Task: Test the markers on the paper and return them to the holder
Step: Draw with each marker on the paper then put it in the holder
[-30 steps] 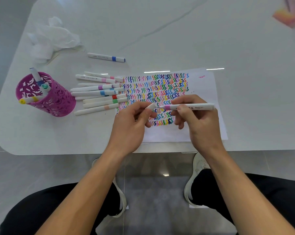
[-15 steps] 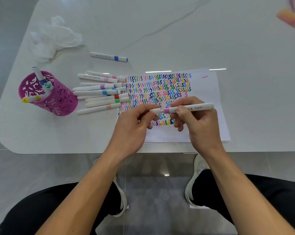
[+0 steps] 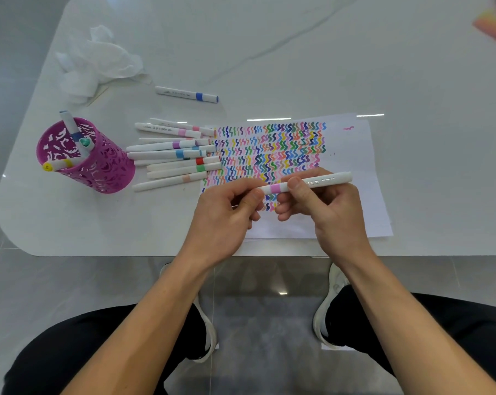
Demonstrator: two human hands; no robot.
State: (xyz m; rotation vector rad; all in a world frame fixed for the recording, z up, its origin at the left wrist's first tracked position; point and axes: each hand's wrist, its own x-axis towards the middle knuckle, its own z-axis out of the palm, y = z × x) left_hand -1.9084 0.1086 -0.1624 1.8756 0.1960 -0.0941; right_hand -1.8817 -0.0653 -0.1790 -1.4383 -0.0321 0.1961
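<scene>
The fingers (image 3: 295, 184) of the right hand (image 3: 330, 215) are curled round the barrel of a white marker (image 3: 323, 181) with a pink band, thumb on top. The left hand (image 3: 224, 218) pinches the marker's left end, right beside that band, so both hands have it. It lies nearly level between them, over the near part of the paper (image 3: 358, 178), and that sheet is packed with rows of coloured squiggles. Left of the sheet, a bunch of markers (image 3: 169, 155) lies side by side on the white surface (image 3: 383, 67), their ends reaching the paper's edge. One blue-banded marker (image 3: 186, 94) sits apart, farther back. Out at far left stands the purple cut-out holder (image 3: 104, 175) with three markers poking out of it. A crumpled tissue (image 3: 98, 61) lies behind it.
</scene>
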